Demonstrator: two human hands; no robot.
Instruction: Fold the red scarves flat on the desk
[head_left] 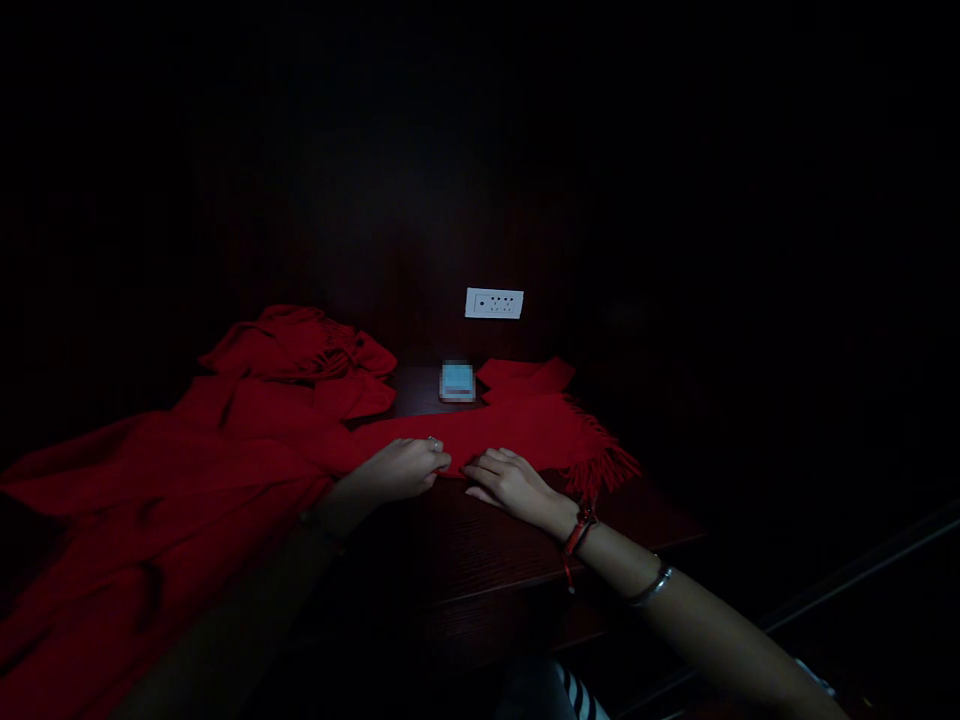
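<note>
red scarf (487, 430) lies flat on the dark worktop (480, 540), its long axis running from nine o'clock to three, with the fringe (604, 460) at the three o'clock end. its near edge sits right at both hands, so from the fingers the body of the fabric stretches away toward twelve. the left hand (409, 468) is at that edge, fingers curled in toward the palm; in this dim light i cannot tell whether they pinch the fabric. the right hand (517, 485) is just beside it, toward three o'clock, and nearer the fringe; its fingers are extended and rest over the edge, the thumb apart from them. from the hands, loose red cloth (225, 440) spreads toward nine, a folded red piece (529, 377) lies near one, a blurred-out pale square (457, 382) lies at twelve, and a wall socket (493, 303) is beyond it.
</note>
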